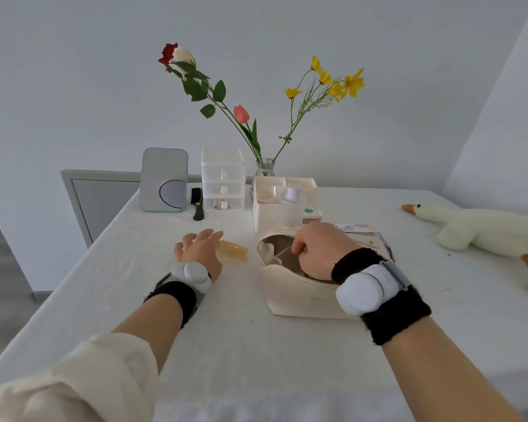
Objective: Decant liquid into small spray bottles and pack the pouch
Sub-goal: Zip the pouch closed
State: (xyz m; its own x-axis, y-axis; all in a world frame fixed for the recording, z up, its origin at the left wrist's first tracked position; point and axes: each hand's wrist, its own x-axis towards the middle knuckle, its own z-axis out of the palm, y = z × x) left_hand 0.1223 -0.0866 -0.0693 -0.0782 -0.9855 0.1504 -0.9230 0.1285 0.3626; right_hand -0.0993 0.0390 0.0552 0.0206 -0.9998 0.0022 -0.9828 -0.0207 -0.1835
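The right hand, curled closed on something unclear, reaches into the open cream fabric pouch. The left hand, fingers spread, hovers over the amber plastic case. Tugging 1-handed could tip the unsteadied pouch.

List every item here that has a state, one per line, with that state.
Pouch: open, upright on the table.
Right hand: closed, reaching into the pouch.
Left hand: open, fingers spread over the amber case.
Amber case: lying flat, closed.
Large bottle: upright, capped.
Drawers: all shut.
Mirror: standing upright.
Comb: lying flat.
Toy goose: lying on its side.
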